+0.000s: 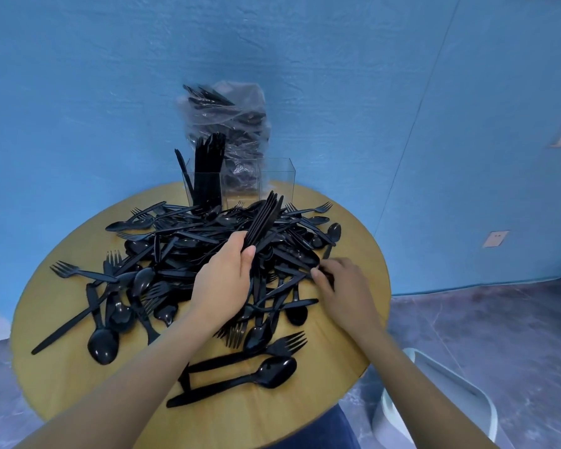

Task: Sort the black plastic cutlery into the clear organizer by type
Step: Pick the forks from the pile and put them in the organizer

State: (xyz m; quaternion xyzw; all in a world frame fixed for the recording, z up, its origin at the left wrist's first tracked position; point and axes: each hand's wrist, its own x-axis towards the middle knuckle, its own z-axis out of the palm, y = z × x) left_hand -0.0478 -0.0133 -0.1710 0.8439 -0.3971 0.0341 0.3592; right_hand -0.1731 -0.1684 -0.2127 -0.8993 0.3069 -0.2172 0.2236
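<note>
A big heap of black plastic forks, spoons and knives [188, 251] covers the round wooden table [353, 335]. My left hand [222, 280] grips a stacked bundle of black knives [263, 218], blades slanting up toward the back. My right hand [342, 285] pinches a black piece at the heap's right edge; its type is hidden by my fingers. The clear organizer [240, 186] stands at the table's far edge. Its left compartment holds several upright black pieces [208, 166]; the right compartment [277, 179] looks empty.
A clear plastic bag of more black cutlery [227, 124] leans against the blue wall behind the organizer. A loose spoon [259, 372] and fork [282, 345] lie near the table's front edge. A white chair [434, 406] stands on the floor to the lower right.
</note>
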